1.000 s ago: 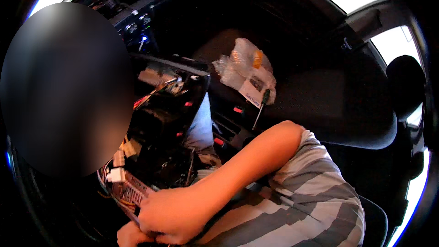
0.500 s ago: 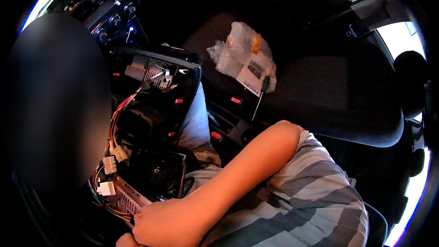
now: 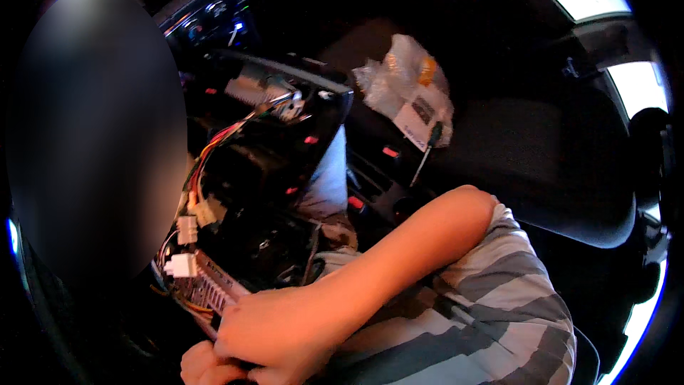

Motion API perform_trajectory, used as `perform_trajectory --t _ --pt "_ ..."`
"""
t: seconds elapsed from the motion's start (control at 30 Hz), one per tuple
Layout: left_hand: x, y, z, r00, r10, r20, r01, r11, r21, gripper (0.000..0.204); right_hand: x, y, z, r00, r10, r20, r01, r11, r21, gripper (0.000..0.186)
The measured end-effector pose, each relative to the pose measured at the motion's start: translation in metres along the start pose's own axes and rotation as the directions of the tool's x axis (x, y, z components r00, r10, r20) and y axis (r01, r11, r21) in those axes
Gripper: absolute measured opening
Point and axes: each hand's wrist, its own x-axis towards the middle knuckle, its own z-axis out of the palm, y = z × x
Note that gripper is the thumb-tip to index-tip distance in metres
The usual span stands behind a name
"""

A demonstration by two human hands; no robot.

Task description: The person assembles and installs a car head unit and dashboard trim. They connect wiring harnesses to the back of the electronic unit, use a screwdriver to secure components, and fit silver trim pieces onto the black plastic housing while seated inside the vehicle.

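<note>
My right hand is closed in a fist at the lower left, its forearm crossing in from the right. It lies against the near end of a pinkish, ribbed metal electronic unit; whatever its fingers grip is hidden. Curled fingers show just beneath it at the lower edge; I cannot tell which hand they belong to. White plugs sit on the unit's far end. A bundle of coloured wires runs from there up to a black dashboard trim frame.
Bubble wrap with a printed card lies on the dark seat, a green-handled screwdriver across it. Red seat-belt buckles stand beside the seat. Lit dashboard knobs are at the top left. A blurred oval hides the left side.
The whole view has shifted, so most things appear farther right. More of the curled fingers at the lower edge now shows. The right hand stays against the ribbed unit.
</note>
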Motion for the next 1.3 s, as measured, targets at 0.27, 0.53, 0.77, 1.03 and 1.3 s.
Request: perform_trajectory --t 0.27,0.53,0.77,1.03,1.3 --pt "-0.003 0.0 -0.01 0.989 -0.069 0.132 0.077 0.996 -0.05 0.03 0.001 0.002 0.001 0.992 0.094 0.078 -0.092 0.995 -0.036 0.017" --pt "-0.007 -0.01 -0.007 0.993 -0.049 0.106 0.048 0.999 0.015 0.031 -0.002 0.002 0.001 0.999 0.04 -0.001 -0.04 0.997 0.07 0.017" --pt "-0.017 -0.013 -0.012 0.983 -0.102 0.155 0.102 0.995 0.008 0.031 0.002 -0.005 -0.005 0.976 0.157 0.152 -0.168 0.983 0.069 0.018" --pt "-0.021 -0.016 -0.011 0.991 -0.088 0.102 0.089 0.996 -0.01 0.035 0.0 -0.003 0.002 0.996 0.091 0.017 -0.092 0.994 0.064 0.017" --pt "-0.022 -0.019 -0.006 0.997 -0.039 0.066 0.04 0.999 -0.018 0.036 0.0 -0.005 -0.002 0.99 0.125 0.07 -0.131 0.988 0.084 0.016"
